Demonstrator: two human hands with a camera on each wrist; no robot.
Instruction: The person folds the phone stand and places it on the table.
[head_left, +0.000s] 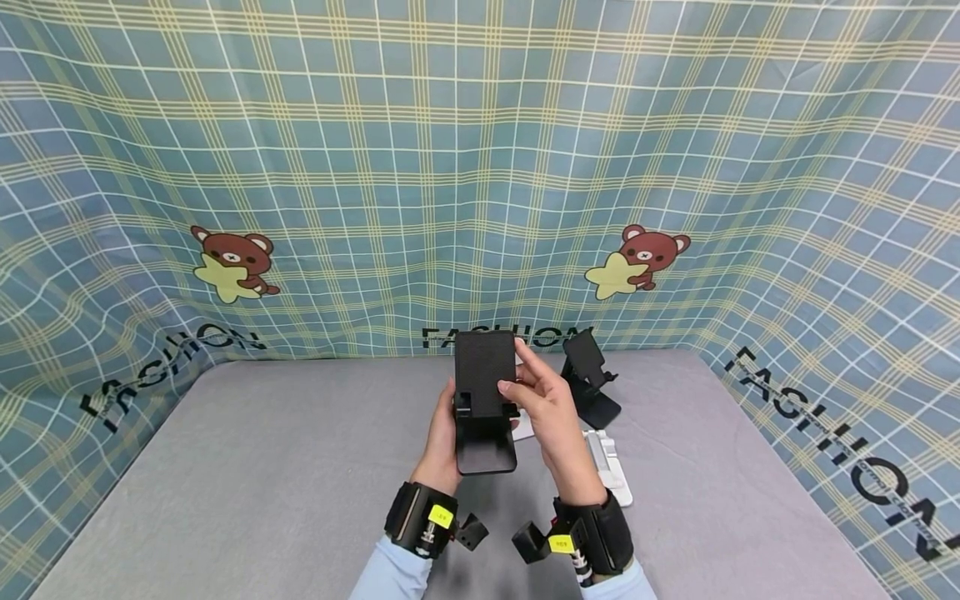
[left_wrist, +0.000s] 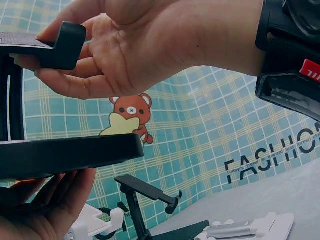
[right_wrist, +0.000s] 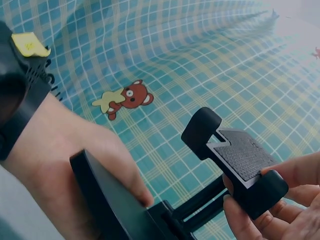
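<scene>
A black phone stand (head_left: pixel 486 362) is held up in front of me, its ridged cradle (right_wrist: pixel 247 155) raised on twin black arms above the flat base (left_wrist: pixel 70 152). My left hand (head_left: pixel 439 454) grips the base from the left and below; its fingers (left_wrist: pixel 75 195) show under the base in the left wrist view. With thumb and fingers, my right hand (head_left: pixel 551 412) pinches the cradle near its hooked lip (left_wrist: pixel 70 46). The base hides part of the left hand in the right wrist view.
On the grey tabletop (head_left: pixel 247 467), a second black phone stand (head_left: pixel 587 367) stands unfolded at the back right. A white phone stand (head_left: pixel 609 467) lies folded nearer me. Another white stand (left_wrist: pixel 92 220) is partly hidden behind my hands. Plaid cloth (head_left: pixel 480 167) surrounds the table's back and sides.
</scene>
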